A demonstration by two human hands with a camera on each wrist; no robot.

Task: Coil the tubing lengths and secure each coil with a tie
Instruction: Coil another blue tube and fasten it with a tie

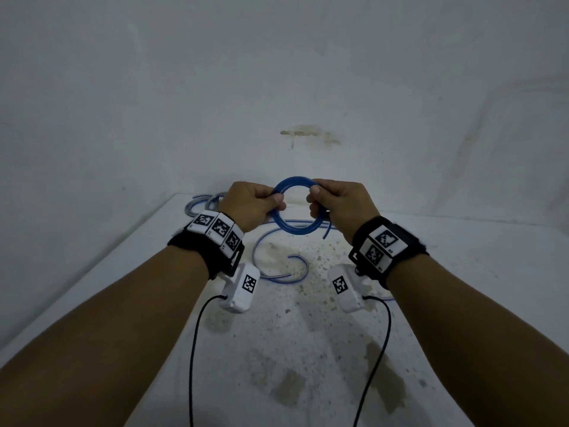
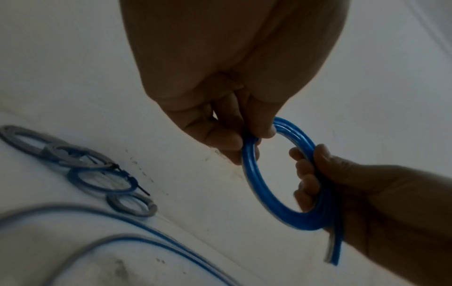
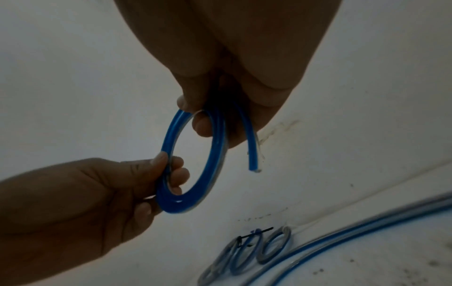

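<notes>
A white counter (image 1: 308, 349) runs into a corner of white walls (image 1: 154, 87). Its top is speckled with dark flecks and carries grey-brown stains (image 1: 289, 386) near its front. A rusty brown smear (image 1: 308, 134) marks the back wall above the counter's far edge.

Blue tubing coil (image 1: 294, 206) held upright; loose tubing (image 1: 277, 257) on table.

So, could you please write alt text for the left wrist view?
Both hands hold a blue tubing coil upright above a white surface, left hand pinching its top, right hand gripping its side. Several finished coils lie behind.
</notes>
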